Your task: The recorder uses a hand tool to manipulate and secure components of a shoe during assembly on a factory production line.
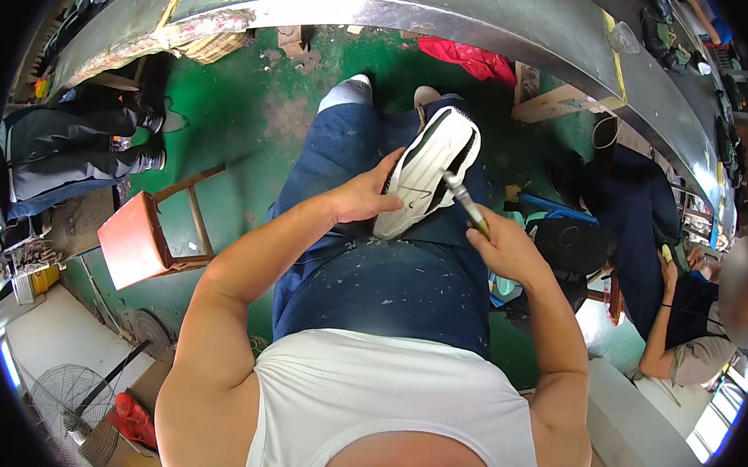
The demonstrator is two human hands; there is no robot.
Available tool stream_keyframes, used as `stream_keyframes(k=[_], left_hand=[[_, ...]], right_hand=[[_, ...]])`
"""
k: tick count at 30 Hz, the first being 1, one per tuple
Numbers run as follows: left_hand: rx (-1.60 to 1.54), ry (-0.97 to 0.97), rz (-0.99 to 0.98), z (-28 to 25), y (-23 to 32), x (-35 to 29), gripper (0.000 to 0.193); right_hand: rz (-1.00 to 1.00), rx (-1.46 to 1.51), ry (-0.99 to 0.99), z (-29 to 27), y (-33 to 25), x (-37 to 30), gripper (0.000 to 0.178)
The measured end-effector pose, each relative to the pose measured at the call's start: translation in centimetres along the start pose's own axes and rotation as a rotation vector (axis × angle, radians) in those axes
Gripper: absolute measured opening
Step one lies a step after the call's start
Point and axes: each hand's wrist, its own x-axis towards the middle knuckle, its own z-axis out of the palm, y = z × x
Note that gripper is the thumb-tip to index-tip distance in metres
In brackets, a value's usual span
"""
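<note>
A white shoe (pixel 423 181) with black bands along its edges rests on my thighs, over dark blue trousers and apron. The broad white face is turned up toward me, with a thin dark line across it near my thumb. My left hand (pixel 368 191) is closed around the shoe's left side, the thumb lying on the white face and the fingers partly hidden. In my closed right hand (pixel 506 249) is a short brush-like tool (pixel 470 208) with a pale metal-coloured shaft. Its blurred tip is at the shoe's right edge; I cannot tell whether they touch.
A long metal-edged bench (pixel 360 13) curves across the far side. An orange-topped stool (pixel 134 239) stands left, a fan (pixel 68 412) lower left. A red cloth (pixel 468 59) lies under the bench. Two people are nearby, one at each side; a black-topped seat (pixel 570 244) is to my right.
</note>
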Motion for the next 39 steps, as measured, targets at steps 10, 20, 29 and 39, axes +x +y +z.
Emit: stream_keyframes(k=[10,20,29,39], left_hand=[[-0.718,0.068,-0.053,2.9,1.7,0.8,0.069],[0.345,0.629,0.011,1.8,-2.1,3.1,0.055],[0.868,0.423,0.316,1.5,-0.2,2.7,0.052],[1.055,0.164,0.019,1.2,4.1,2.9,0.063]], right_hand=[[-0.225,-0.642,-0.14,-1.1,-6.0,2.4,0.025],[-0.375,-0.307,0.134,1.2,-3.0,3.7,0.031],[-0.239,-0.211,0.27,1.4,-0.1,5.2,0.023],[-0.305,-0.068,0.301,-1.6,-1.0,8.1,0.033]])
